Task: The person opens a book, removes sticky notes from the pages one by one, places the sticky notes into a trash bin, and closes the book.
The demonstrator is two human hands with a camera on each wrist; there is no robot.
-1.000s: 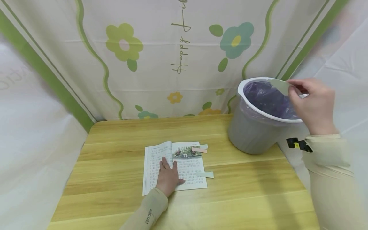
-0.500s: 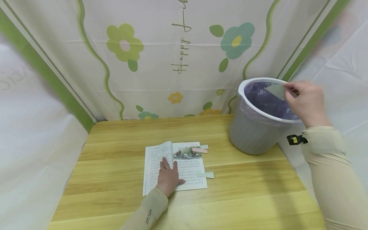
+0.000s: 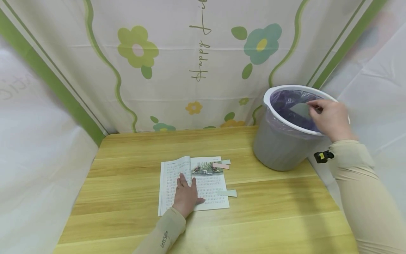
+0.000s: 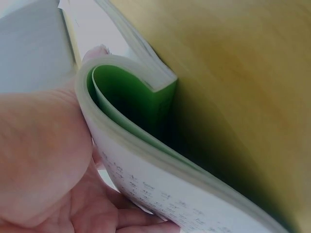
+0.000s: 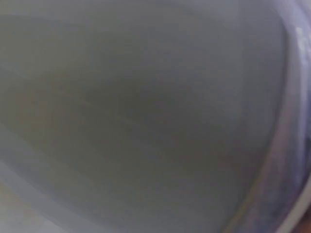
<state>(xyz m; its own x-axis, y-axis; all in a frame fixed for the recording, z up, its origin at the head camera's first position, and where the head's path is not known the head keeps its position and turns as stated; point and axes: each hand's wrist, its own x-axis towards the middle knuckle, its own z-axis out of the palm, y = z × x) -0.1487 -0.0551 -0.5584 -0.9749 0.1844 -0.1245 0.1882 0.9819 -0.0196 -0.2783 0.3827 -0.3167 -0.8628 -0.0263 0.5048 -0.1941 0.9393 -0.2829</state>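
Note:
My left hand (image 3: pixel 185 198) rests on an open book (image 3: pixel 209 184) of printed pages, fingers stretched across the gutter. In the left wrist view the palm lies against the book's curved pages (image 4: pixel 146 160), and its green spine (image 4: pixel 164 107) stands out. My right hand (image 3: pixel 332 119) pinches a pale green piece of paper (image 3: pixel 299 109) over the mouth of a grey trash bin (image 3: pixel 279 151) with a white rim. A purple bag (image 3: pixel 287 98) lines the bin. A blurred grey surface (image 5: pixel 146 121) fills most of the right wrist view, the hand's fingers not clearly visible.
A pink sticky strip (image 3: pixel 221 166) and pale green strips (image 3: pixel 229 193) stick out past the book's right edge. The bin stands at the back right corner of the wooden table (image 3: pixel 127 183). A flowered curtain (image 3: pixel 171 70) hangs behind.
My right hand has moved left and down with the pale green paper, which now sits lower in the bin's opening. My left hand has stayed on the book.

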